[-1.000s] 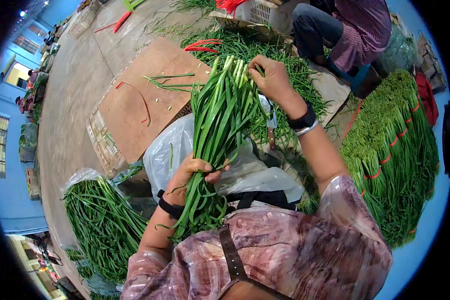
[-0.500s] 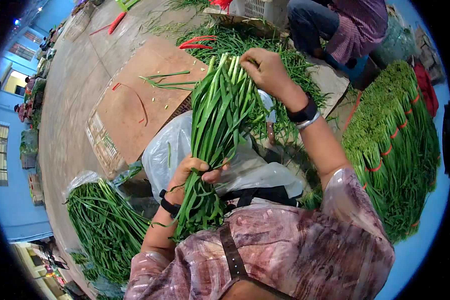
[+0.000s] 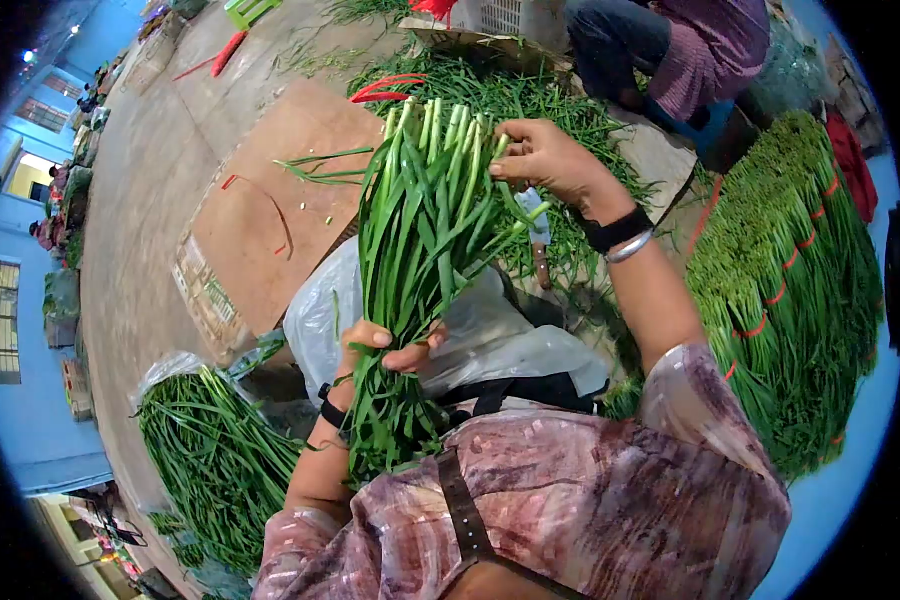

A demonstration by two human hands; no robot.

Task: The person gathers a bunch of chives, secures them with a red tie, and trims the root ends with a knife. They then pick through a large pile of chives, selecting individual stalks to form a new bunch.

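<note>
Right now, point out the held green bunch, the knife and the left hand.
Green bunch [image 3: 405,240]: head view, on the middle of its leaves.
Knife [image 3: 539,232]: head view, on the blade near the handle.
Left hand [image 3: 361,345]: head view, near the thumb's base.

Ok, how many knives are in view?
1: the knife shows just below the right hand in the picture, its brown handle toward the person. Others may be hidden under the loose greens.
</note>
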